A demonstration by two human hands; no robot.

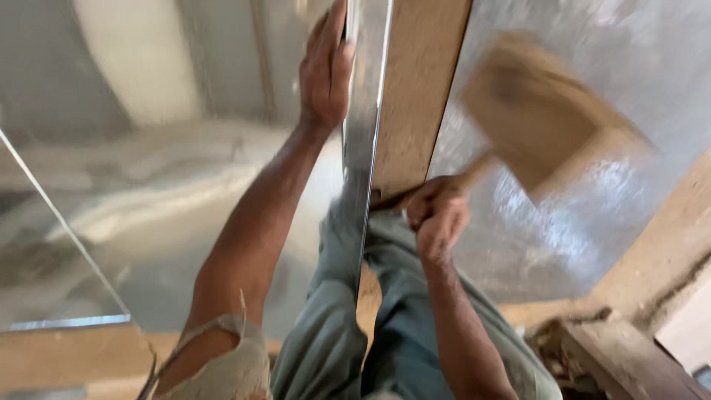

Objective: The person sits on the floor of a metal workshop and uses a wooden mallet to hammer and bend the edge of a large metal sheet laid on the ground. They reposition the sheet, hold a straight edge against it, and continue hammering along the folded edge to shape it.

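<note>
Sheet metal [185, 200], thin and shiny, spreads from the centre of the view toward 9 o'clock, with a second panel [592, 148] running toward 3 o'clock. Between them a folded metal edge [364, 133] stands up along a wooden beam [415, 96] that reaches from the centre to 12 o'clock.

Left hand [326, 74], at 12 o'clock, lies flat with the fingers together, pressing on the sheet right beside the raised fold; nothing is gripped in it. Right hand [438, 215], just right of centre, is closed round the handle of a wooden mallet [541, 118], whose blurred head sits toward 2 o'clock, above the beam and apart from it. Grey trousers [385, 326] of the same person fill the view at 6 o'clock, and rough timber [629, 355] lies at 4 o'clock.

Handling, as a judgement: the sheet looks light for its area but floppy, likely to buckle or kink if lifted by one corner. Its surface appears smooth and slippery, and the cut edges are probably sharp. A flat palm placed close to the fold, as shown, seems the safest hold; fingers are best kept off the raw edge. The mallet looks solid and moderately heavy at the head, with a dry, grippy wooden handle, best held low down for swing.
</note>
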